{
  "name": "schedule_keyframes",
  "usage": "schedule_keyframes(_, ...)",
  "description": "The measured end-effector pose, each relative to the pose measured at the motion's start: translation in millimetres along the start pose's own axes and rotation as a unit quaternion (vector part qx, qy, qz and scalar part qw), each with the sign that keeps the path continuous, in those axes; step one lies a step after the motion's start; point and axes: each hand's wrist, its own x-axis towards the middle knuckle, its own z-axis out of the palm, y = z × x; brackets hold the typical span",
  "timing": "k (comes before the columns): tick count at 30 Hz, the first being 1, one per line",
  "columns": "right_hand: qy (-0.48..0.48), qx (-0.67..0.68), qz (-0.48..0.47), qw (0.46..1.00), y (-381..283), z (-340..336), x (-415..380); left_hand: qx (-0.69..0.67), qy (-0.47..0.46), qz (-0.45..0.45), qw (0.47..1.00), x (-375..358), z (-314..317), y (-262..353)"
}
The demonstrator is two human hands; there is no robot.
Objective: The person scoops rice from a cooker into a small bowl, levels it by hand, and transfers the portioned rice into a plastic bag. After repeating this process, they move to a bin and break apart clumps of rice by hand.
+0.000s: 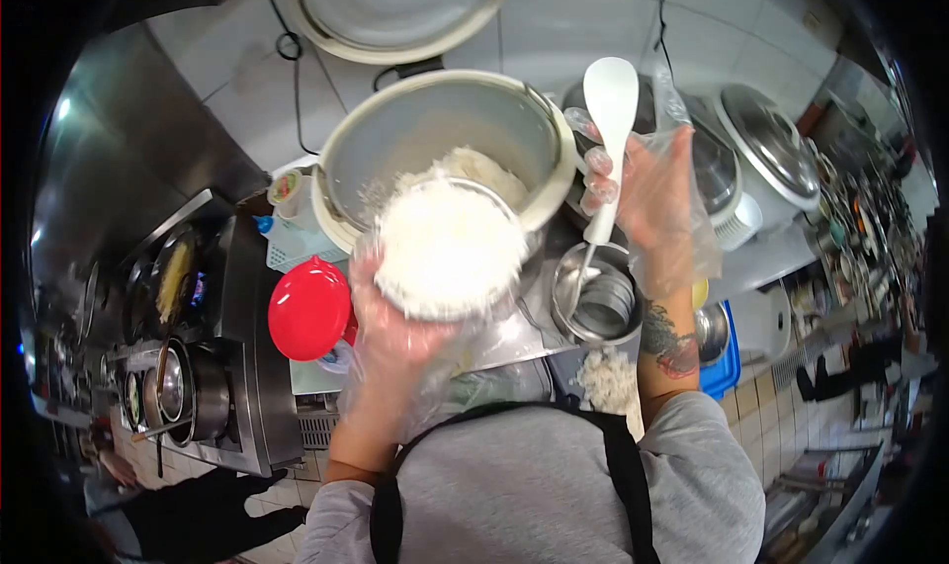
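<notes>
My left hand (pixel 400 329), in a clear plastic glove, is wrapped around a metal-rimmed bowl of white rice (pixel 450 253). The rice is heaped above the rim, and most of the bowl is hidden under it. Behind the bowl stands an open rice cooker (pixel 346 149) with more rice (pixel 484 173) inside. My right hand (pixel 647 183), gloved too, grips the handle of a white rice paddle (pixel 611 99), its blade pointing up. Below the paddle is a metal pot (pixel 563 317) with a metal utensil in it.
The cooker's raised lid (pixel 395 10) is at the back. A red plate (pixel 308 309) lies to the left, and loose rice (pixel 605 374) sits near my body. Pans and a pot (pixel 210 406) stand on the stove at left, a lidded cooker (pixel 766 139) at right. Another person (pixel 193 520) is at lower left.
</notes>
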Motion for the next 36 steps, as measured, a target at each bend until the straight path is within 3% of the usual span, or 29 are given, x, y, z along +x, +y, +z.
schedule_keyframes(2,0.008,0.013,-0.012,1.000,0.0,-8.3,-35.5,0.011,0.013,-0.055,0.998,-16.2,2.2,-20.8)
schedule_keyframes(4,0.086,-0.051,-0.045,0.994,2.5,-21.6,-71.1,0.028,0.020,-0.134,0.990,-30.2,-4.3,-39.6)
schedule_keyframes(6,0.077,-0.065,-0.054,0.993,8.1,-32.1,-105.9,0.000,0.043,-0.219,0.975,-43.4,-20.6,-56.2)
schedule_keyframes(14,0.307,-0.078,-0.079,0.945,50.0,-22.9,-197.5,-0.048,0.164,-0.245,0.954,-41.9,-221.6,-134.4)
schedule_keyframes(18,0.410,-0.109,-0.053,0.904,76.7,-11.4,-214.9,-0.022,0.185,-0.191,0.964,-18.9,-283.0,-150.2)
schedule_keyframes(24,0.412,-0.113,-0.041,0.903,107.0,-7.9,-243.7,0.065,0.203,-0.189,0.959,2.1,-272.4,-154.6)
schedule_keyframes(27,0.432,-0.106,-0.051,0.894,115.3,-4.2,-253.2,0.057,0.174,-0.115,0.976,0.7,-272.1,-160.6)
schedule_keyframes(30,0.413,-0.067,-0.050,0.907,124.5,-22.4,-262.2,0.144,0.179,0.061,0.971,-7.4,-312.5,-170.8)
schedule_keyframes(33,0.373,-0.012,-0.064,0.926,127.3,-33.1,-258.3,0.353,0.251,0.165,0.886,-30.1,-278.5,-169.5)
schedule_keyframes(35,0.327,0.011,-0.090,0.941,124.4,-39.9,-252.3,0.502,0.216,0.270,0.793,-58.1,-185.8,-169.1)
schedule_keyframes(36,0.307,0.029,-0.101,0.946,122.3,-43.2,-248.8,0.583,0.162,0.194,0.772,-69.9,-162.5,-175.0)
